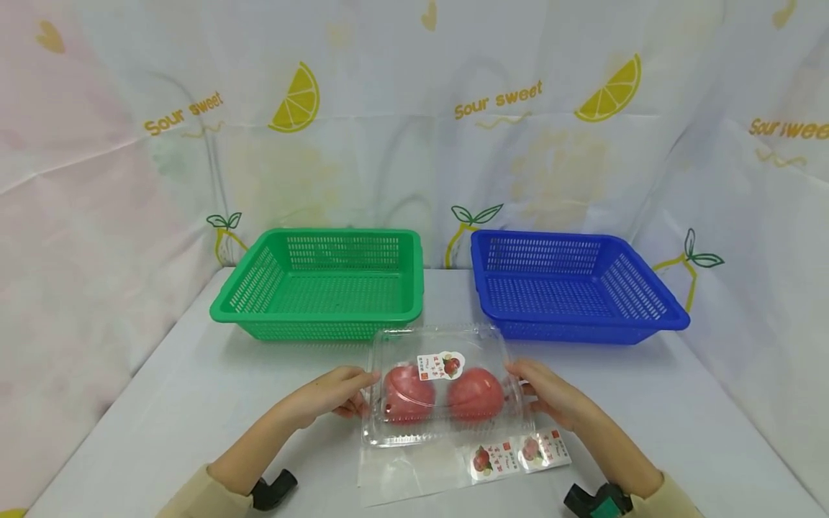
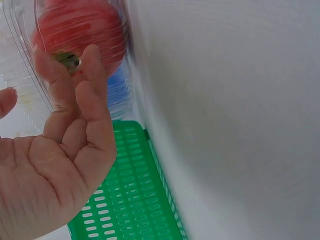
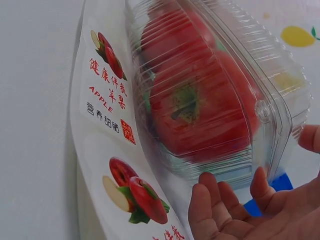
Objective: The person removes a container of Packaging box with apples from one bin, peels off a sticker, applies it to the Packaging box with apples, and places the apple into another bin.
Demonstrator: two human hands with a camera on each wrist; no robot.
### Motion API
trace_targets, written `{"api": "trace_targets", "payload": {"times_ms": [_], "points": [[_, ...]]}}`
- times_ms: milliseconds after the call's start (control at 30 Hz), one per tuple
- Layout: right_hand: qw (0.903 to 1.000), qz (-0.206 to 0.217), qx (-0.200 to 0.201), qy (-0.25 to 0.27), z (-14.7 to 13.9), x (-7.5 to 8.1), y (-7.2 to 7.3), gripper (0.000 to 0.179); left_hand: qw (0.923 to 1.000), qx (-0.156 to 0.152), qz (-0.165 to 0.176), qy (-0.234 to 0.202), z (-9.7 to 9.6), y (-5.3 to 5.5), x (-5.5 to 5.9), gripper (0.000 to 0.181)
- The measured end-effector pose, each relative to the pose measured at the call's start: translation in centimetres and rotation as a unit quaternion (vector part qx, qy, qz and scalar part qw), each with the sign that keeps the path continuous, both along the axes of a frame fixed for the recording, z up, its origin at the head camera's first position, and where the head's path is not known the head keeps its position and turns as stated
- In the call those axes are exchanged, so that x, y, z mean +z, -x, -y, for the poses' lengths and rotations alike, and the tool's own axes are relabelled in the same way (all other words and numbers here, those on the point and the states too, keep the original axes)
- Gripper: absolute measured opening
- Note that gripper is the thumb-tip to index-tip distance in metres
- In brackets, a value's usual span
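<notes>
A clear plastic clamshell box (image 1: 440, 424) holds two red apples (image 1: 476, 394) (image 3: 200, 110), and an apple sticker (image 1: 441, 365) is on its lid. My left hand (image 1: 330, 396) grips the box's left side, thumb at the rim and curled fingers (image 2: 95, 100) against the lower wall. At the right side, my right hand (image 1: 553, 394) holds the box, its thumb (image 3: 311, 138) at the rim and its fingertips under the flange. Partly beneath the box lies a backing sheet (image 1: 414, 471) with two apple labels (image 1: 494, 461) showing on its right part.
Behind the box stand a green slotted basket (image 1: 324, 327) on the left and a blue one (image 1: 576, 331) on the right, with nothing inside either. A printed cloth (image 1: 401, 165) hangs behind them. The white table (image 1: 194, 410) extends to both sides.
</notes>
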State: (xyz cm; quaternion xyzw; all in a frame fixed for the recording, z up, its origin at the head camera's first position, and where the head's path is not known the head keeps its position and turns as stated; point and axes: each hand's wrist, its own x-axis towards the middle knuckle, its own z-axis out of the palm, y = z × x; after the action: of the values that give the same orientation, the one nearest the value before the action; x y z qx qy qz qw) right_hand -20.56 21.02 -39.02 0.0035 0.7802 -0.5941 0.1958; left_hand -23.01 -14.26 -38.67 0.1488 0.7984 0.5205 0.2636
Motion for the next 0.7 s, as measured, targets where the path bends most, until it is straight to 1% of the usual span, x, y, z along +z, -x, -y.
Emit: {"api": "trace_targets", "payload": {"times_ms": [133,367,467,600,700], "points": [[0.9999,0.000,-0.004,-0.012,0.1,-0.1,-0.2,0.071,0.9999,-0.007,-0.009,0.006,0.2,-0.3,0.3,0.045],[0.9999,-0.008,-0.002,-0.011,0.2,0.5,-0.3,0.066,0.9995,-0.003,-0.023,0.019,0.5,-0.6,0.8,0.042],[0.9999,-0.009,0.005,-0.003,0.4,0.7,-0.3,0.061,0.9997,0.002,-0.018,0.016,0.7,-0.9,1.0,0.041],[0.9995,-0.017,0.026,0.007,0.6,0.9,-0.5,0.050,0.9999,0.013,-0.002,0.009,1.0,-1.3,1.4,0.043],[0.9993,-0.021,0.031,0.007,0.7,1.2,-0.7,0.051,0.9998,0.017,0.003,0.007,1.3,-1.6,1.8,0.044]]}}
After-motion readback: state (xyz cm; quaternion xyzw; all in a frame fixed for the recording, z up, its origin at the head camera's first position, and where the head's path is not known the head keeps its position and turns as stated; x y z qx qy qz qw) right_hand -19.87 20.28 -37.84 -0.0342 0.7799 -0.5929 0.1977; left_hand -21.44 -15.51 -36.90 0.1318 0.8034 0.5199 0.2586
